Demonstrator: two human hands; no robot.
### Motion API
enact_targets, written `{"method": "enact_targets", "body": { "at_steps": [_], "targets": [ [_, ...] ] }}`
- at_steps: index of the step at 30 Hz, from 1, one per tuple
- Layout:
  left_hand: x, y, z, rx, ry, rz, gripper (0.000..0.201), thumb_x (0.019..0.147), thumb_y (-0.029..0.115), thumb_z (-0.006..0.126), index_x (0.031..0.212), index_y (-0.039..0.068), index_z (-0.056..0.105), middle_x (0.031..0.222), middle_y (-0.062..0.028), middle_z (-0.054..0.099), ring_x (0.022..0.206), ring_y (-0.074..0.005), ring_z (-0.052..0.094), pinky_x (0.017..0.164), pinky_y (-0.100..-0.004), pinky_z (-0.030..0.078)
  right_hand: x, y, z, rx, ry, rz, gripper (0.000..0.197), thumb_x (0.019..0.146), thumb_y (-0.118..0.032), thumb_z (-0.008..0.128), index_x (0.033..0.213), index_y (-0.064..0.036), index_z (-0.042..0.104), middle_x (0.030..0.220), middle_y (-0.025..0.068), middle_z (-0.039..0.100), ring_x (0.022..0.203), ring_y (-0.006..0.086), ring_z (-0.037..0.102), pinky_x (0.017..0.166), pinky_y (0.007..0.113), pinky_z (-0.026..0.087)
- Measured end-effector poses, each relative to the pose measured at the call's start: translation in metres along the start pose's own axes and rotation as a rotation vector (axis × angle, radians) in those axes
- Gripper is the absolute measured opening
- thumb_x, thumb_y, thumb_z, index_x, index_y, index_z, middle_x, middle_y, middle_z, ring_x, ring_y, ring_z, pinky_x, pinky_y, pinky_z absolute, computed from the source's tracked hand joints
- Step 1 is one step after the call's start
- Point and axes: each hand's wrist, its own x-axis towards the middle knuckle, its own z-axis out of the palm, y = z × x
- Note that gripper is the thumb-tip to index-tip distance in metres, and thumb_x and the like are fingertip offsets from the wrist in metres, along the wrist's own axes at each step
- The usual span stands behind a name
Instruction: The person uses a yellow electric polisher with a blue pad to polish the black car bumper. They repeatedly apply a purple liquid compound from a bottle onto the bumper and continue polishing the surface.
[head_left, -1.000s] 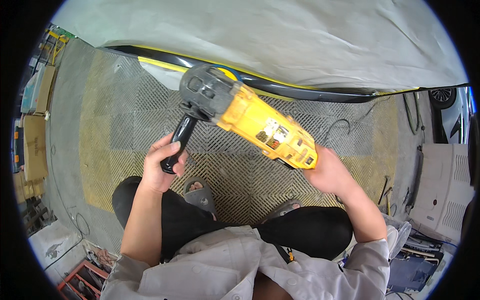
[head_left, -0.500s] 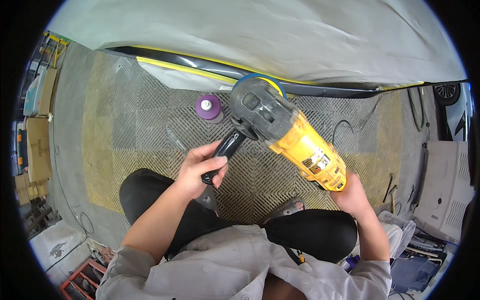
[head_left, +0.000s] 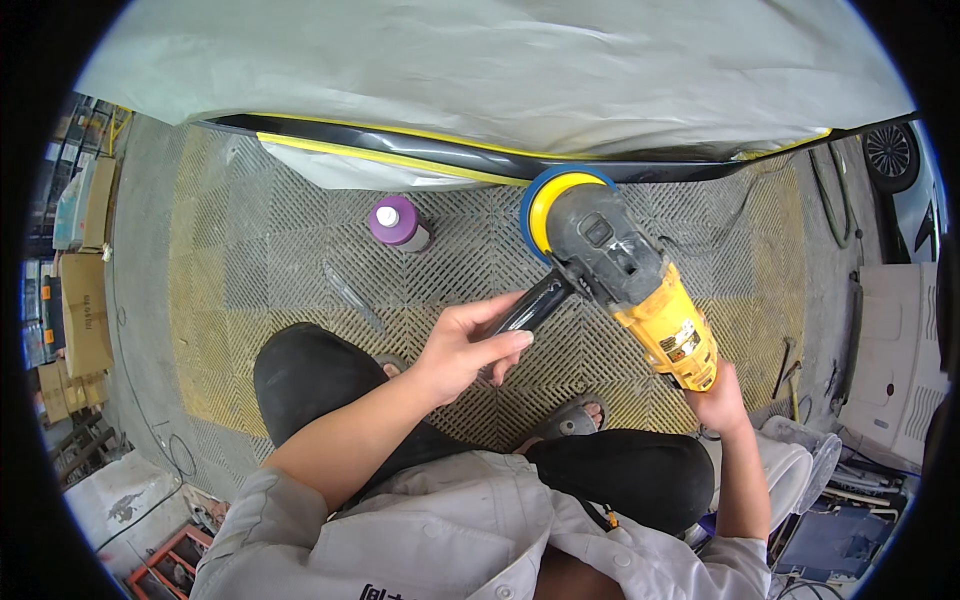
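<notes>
A yellow and black polisher (head_left: 650, 285) is held in front of me with both hands. My right hand (head_left: 717, 400) is wrapped round its rear body end, its fingers partly hidden. The black side handle (head_left: 535, 305) is gripped by my left hand (head_left: 475, 345), thumb along the near side. At the head, the blue and yellow round pad (head_left: 548, 205) is tilted and lies close to a glossy dark trim panel (head_left: 470, 155); whether they touch I cannot tell. A purple bottle (head_left: 398, 222) with a white cap stands on the floor, left of the polisher.
White masking sheet (head_left: 480, 65) edged with yellow tape hangs above and below the panel. Grey and yellow grating (head_left: 250, 270) covers the floor. Cardboard boxes (head_left: 85, 310) stand at left. At right are a car wheel (head_left: 889, 157), a hose (head_left: 830, 200) and a hammer (head_left: 784, 362).
Both hands have moved the polisher to the right. Its head has turned, so more of the yellow and blue pad shows. My feet and the view have shifted slightly.
</notes>
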Motion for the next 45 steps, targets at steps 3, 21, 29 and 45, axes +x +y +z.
{"method": "enact_targets", "body": {
  "at_steps": [3, 21, 29, 45],
  "targets": [
    [0.0, 0.002, 0.007, 0.019, -0.008, 0.015, 0.062, 0.1, 0.01, 0.074, 0.158, -0.004, 0.053, 0.083, -0.0043, 0.066, 0.063, -0.0103, 0.06, 0.062, -0.0265, 0.052, -0.001, 0.01, -0.003, -0.007, -0.013, -0.047, 0.038, 0.084, 0.004, 0.064, 0.121, 0.0048, 0.071, 0.112, 0.0243, 0.079, 0.11, 0.0359, 0.078, 0.096, 0.039, 0.058],
    [-0.056, 0.056, -0.085, -0.11, 0.195, 0.019, 0.043, 0.101, 0.014, 0.07, 0.14, -0.003, 0.062, 0.079, -0.0087, 0.064, 0.056, -0.0119, 0.057, 0.052, -0.0273, 0.05, 0.05, -0.099, 0.046, -0.001, -0.151, -0.066, 0.034, 0.086, -0.002, 0.067, 0.119, 0.0051, 0.069, 0.105, 0.0272, 0.077, 0.109, 0.0449, 0.075, 0.093, 0.043, 0.06],
    [-0.077, 0.088, -0.133, -0.13, 0.356, 0.083, 0.034, 0.098, 0.019, 0.069, 0.125, 0.0, 0.066, 0.069, -0.0081, 0.06, 0.05, -0.0131, 0.05, 0.045, -0.0284, 0.043, 0.087, -0.168, 0.07, -0.14, -0.239, -0.072, 0.036, 0.085, -0.007, 0.064, 0.116, 0.0089, 0.066, 0.107, 0.0318, 0.075, 0.107, 0.051, 0.07, 0.094, 0.052, 0.059],
    [-0.118, 0.066, -0.149, 0.084, 0.314, 0.259, 0.073, 0.087, 0.018, 0.081, 0.15, -0.007, 0.055, 0.073, -0.0063, 0.061, 0.054, -0.0124, 0.056, 0.051, -0.0273, 0.049, 0.103, -0.165, 0.089, -0.131, -0.242, -0.153, 0.036, 0.079, -0.006, 0.07, 0.113, 0.0066, 0.069, 0.105, 0.0299, 0.075, 0.106, 0.0464, 0.073, 0.094, 0.048, 0.06]
  ]
}}
